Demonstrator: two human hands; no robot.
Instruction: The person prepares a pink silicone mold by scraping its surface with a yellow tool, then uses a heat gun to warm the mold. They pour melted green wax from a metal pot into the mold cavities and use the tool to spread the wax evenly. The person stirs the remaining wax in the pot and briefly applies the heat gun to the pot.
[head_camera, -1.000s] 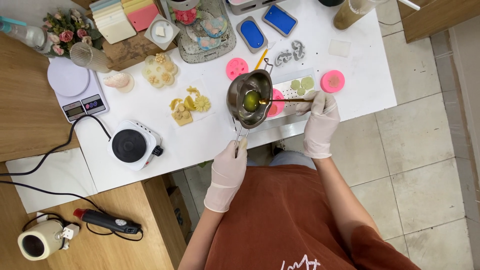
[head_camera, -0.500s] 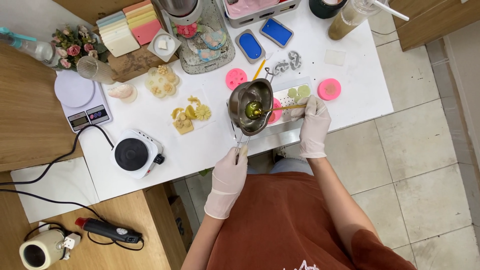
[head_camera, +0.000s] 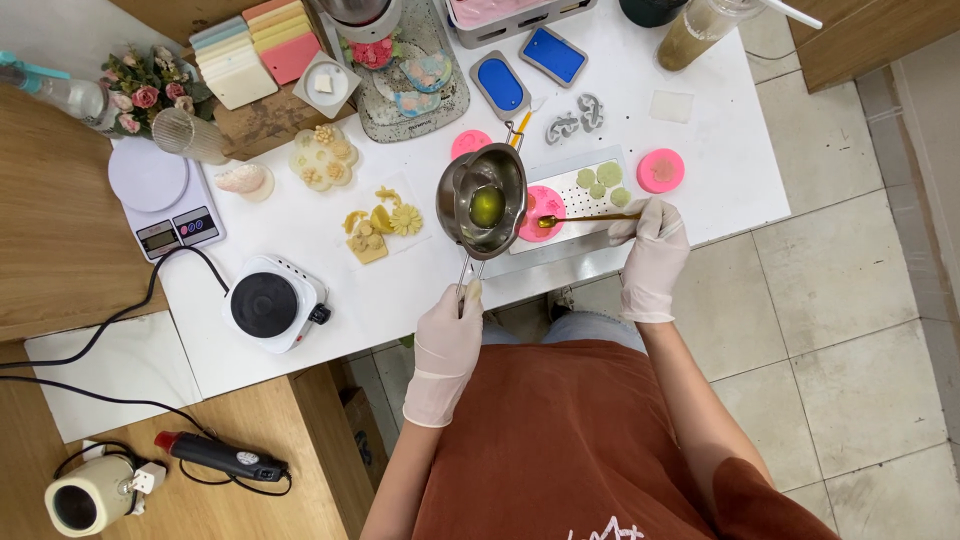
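Cup (head_camera: 87, 497): cream, seen on the wooden floor at far left, with a black heat gun (head_camera: 222, 458) just beside it, cords attached.

Scale (head_camera: 165, 200): white, round pan, set at the left edge of the white table (head_camera: 330, 330).

Flowers (head_camera: 140, 85): small pink bunch, placed behind the scale; a ribbed glass (head_camera: 190, 135) stands near.

Hotplate (head_camera: 270, 303): small, white, black top, set near the table's front edge; cord led off to the left.

Slabs (head_camera: 262, 40): pastel stack, kept at the back of the table.

Yellow shapes (head_camera: 378, 225): flower forms, laid on a clear sheet between hotplate and pot.

Left hand (head_camera: 448, 345): gloved in white, closed around the handle of the pot (head_camera: 483, 200). The pot, a small metal one, is held above the table, just left of the tray; a pool of yellow-green liquid is seen inside.

Spoon (head_camera: 585, 219): gold, held level, bowl over a pink mould (head_camera: 545, 208) beside the pot.

Tray (head_camera: 585, 200): white, perforated, three green discs (head_camera: 600, 180) on it.

Right hand (head_camera: 652, 250): gloved, fingers pinched on the spoon's end.

Round pink mould (head_camera: 660, 170): set right of the tray.
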